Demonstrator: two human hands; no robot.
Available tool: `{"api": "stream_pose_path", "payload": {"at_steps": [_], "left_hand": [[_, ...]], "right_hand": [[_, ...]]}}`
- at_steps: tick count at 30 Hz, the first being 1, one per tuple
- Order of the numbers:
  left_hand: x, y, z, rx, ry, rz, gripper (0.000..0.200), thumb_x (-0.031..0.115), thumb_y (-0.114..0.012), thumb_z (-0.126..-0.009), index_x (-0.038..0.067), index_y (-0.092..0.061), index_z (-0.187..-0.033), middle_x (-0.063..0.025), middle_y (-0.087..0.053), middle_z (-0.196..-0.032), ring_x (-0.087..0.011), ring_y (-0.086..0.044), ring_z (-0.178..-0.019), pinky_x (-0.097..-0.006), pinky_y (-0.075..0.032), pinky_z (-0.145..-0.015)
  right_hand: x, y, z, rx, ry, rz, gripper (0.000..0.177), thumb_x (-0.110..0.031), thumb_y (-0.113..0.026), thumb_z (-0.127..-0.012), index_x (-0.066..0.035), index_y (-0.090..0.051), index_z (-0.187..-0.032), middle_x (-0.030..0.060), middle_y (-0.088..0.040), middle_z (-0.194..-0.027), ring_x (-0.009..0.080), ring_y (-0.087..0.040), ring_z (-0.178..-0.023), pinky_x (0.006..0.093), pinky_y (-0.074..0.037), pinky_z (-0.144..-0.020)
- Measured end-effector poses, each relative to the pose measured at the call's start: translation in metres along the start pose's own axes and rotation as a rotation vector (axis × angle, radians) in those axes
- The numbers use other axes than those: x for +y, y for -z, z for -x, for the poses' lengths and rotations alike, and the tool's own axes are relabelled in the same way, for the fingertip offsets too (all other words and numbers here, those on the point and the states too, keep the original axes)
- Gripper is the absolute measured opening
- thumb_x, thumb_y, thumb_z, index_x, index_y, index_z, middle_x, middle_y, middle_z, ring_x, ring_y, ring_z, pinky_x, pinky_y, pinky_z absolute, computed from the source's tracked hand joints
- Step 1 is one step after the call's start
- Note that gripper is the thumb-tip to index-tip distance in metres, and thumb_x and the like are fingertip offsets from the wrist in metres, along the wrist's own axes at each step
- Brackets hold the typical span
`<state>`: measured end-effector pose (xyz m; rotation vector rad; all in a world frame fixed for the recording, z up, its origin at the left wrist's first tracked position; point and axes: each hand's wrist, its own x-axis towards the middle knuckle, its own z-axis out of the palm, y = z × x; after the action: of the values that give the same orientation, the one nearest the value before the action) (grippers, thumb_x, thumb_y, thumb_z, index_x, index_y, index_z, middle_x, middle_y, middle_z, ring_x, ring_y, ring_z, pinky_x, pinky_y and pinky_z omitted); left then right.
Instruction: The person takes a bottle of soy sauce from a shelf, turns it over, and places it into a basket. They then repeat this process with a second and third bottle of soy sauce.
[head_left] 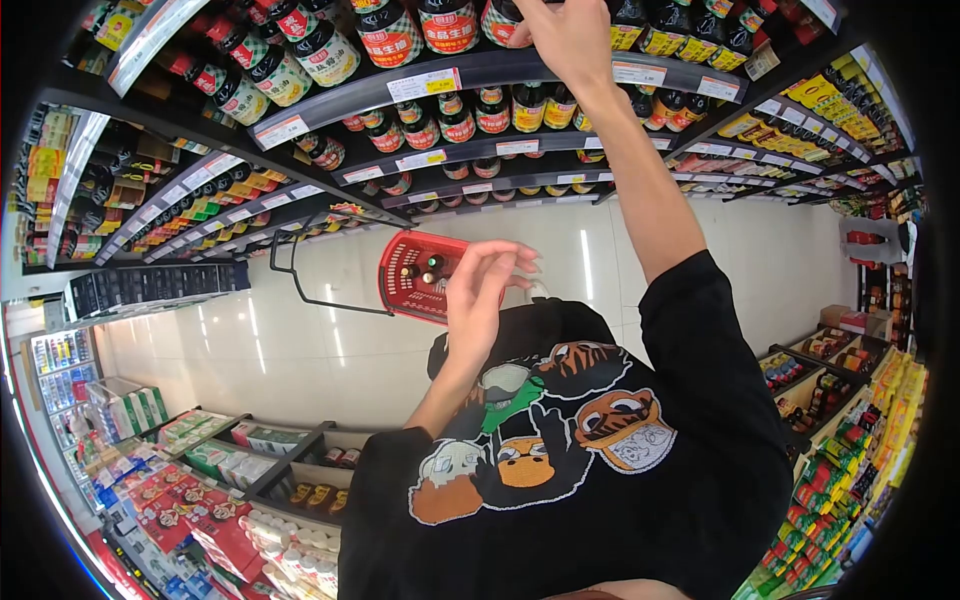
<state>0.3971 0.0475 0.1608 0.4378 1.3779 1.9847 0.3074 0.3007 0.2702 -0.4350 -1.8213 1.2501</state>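
My right hand (572,42) is raised to the upper shelf at the top of the head view. Its fingers are bent against a dark soy sauce bottle (500,24) with a red-orange label; the frame's top edge cuts off part of the grip. Beside that bottle stand more soy sauce bottles (449,32) with similar labels. My left hand (484,284) hovers at waist height, fingers loosely bent and apart, holding nothing. Below and behind it, a red shopping basket (398,262) rests on the floor with several dark bottles (431,270) inside.
Price tags line the front edge of the upper shelf (505,75). Lower shelves hold more bottles (456,125). The basket's long black handle (290,270) sticks out leftward over the pale tiled floor (240,335). Behind me are low displays with red gift boxes (185,505) and green-and-red packages (815,510).
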Motion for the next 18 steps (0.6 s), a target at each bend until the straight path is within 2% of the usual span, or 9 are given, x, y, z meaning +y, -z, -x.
{"api": "stream_pose_path", "payload": {"at_steps": [2, 5, 8, 10, 12, 13, 14, 16, 18], "left_hand": [[-0.001, 0.001, 0.000, 0.003, -0.013, -0.001, 0.018, 0.014, -0.053, -0.105, 0.000, -0.061, -0.113, -0.0151, -0.070, -0.107, -0.0198, -0.069, -0.093, -0.0335, -0.058, -0.079], [-0.001, 0.005, 0.001, -0.002, 0.035, -0.012, 0.019, 0.014, -0.053, -0.105, 0.001, -0.059, -0.117, -0.0156, -0.068, -0.115, -0.0208, -0.066, -0.106, -0.0342, -0.055, -0.089], [0.007, 0.011, -0.011, 0.136, -0.237, -0.209, 0.030, 0.008, -0.052, -0.103, 0.001, -0.052, -0.132, -0.0142, -0.059, -0.136, -0.0221, -0.052, -0.130, -0.0357, -0.037, -0.112], [0.017, 0.017, -0.027, 0.196, -0.419, -0.245, 0.033, 0.011, -0.049, -0.106, 0.001, -0.050, -0.137, -0.0145, -0.053, -0.144, -0.0241, -0.048, -0.135, -0.0376, -0.032, -0.116], [0.029, 0.024, -0.044, 0.271, -0.480, -0.408, 0.038, 0.019, -0.043, -0.109, 0.000, -0.047, -0.141, -0.0147, -0.051, -0.146, -0.0258, -0.046, -0.137, -0.0394, -0.028, -0.119], [0.035, 0.026, -0.054, 0.266, -0.460, -0.454, 0.044, 0.027, -0.035, -0.111, -0.001, -0.046, -0.143, -0.0145, -0.051, -0.146, -0.0261, -0.044, -0.139, -0.0400, -0.026, -0.120], [0.040, 0.020, -0.060, 0.237, -0.416, -0.351, 0.054, 0.039, -0.028, -0.112, -0.003, -0.045, -0.142, -0.0167, -0.051, -0.146, -0.0252, -0.043, -0.142, -0.0436, -0.030, -0.120], [0.041, 0.035, -0.063, -0.005, -0.343, -0.286, 0.059, 0.042, -0.023, -0.113, -0.003, -0.049, -0.141, -0.0175, -0.058, -0.138, -0.0262, -0.051, -0.134, -0.0401, -0.031, -0.117], [0.036, 0.035, -0.053, -0.128, -0.211, -0.205, 0.080, 0.063, -0.029, -0.106, -0.007, -0.049, -0.140, -0.0162, -0.061, -0.133, -0.0217, -0.057, -0.124, -0.0376, -0.041, -0.108]], "right_hand": [[-0.004, 0.004, 0.002, -0.013, 0.007, 0.004, 0.042, -0.029, -0.071, -0.096, 0.004, -0.057, -0.119, 0.0099, -0.068, -0.075, 0.0150, -0.065, -0.051, 0.0289, -0.051, -0.047], [-0.017, 0.014, 0.010, -0.102, -0.016, -0.171, 0.037, -0.025, -0.070, -0.098, 0.004, -0.058, -0.118, 0.0102, -0.067, -0.083, 0.0141, -0.063, -0.049, 0.0277, -0.049, -0.045], [-0.034, 0.027, 0.020, -0.216, -0.108, -0.241, 0.032, -0.021, -0.067, -0.099, 0.004, -0.058, -0.115, 0.0095, -0.065, -0.087, 0.0134, -0.060, -0.047, 0.0260, -0.047, -0.042], [-0.045, 0.034, 0.033, -0.378, -0.242, -0.323, 0.029, -0.019, -0.067, -0.099, 0.005, -0.058, -0.112, 0.0086, -0.063, -0.088, 0.0129, -0.059, -0.046, 0.0252, -0.046, -0.040], [-0.058, 0.044, 0.048, -0.561, -0.252, -0.242, 0.033, -0.030, -0.059, -0.105, 0.003, -0.058, -0.102, 0.0067, -0.059, -0.078, 0.0135, -0.058, -0.049, 0.0252, -0.047, -0.045], [-0.053, 0.046, 0.053, -0.588, -0.165, -0.105, 0.037, -0.024, -0.064, -0.100, 0.003, -0.062, -0.125, 0.0132, -0.070, -0.118, 0.0108, -0.066, -0.058, 0.0223, -0.052, -0.052], [-0.049, 0.039, 0.067, -0.555, -0.178, -0.187, 0.037, -0.028, -0.066, -0.098, 0.004, -0.064, -0.116, 0.0123, -0.072, -0.111, 0.0067, -0.053, -0.039, 0.0209, -0.040, -0.034], [-0.059, 0.041, 0.080, -0.673, -0.264, -0.213, 0.038, -0.027, -0.067, -0.098, 0.005, -0.064, -0.118, 0.0138, -0.071, -0.112, 0.0075, -0.058, -0.045, 0.0206, -0.043, -0.035], [-0.059, 0.039, 0.095, -0.687, -0.330, -0.317, 0.045, -0.033, -0.075, -0.093, 0.001, -0.066, -0.121, 0.0069, -0.071, -0.094, 0.0074, -0.056, -0.042, 0.0221, -0.043, -0.038]]}}
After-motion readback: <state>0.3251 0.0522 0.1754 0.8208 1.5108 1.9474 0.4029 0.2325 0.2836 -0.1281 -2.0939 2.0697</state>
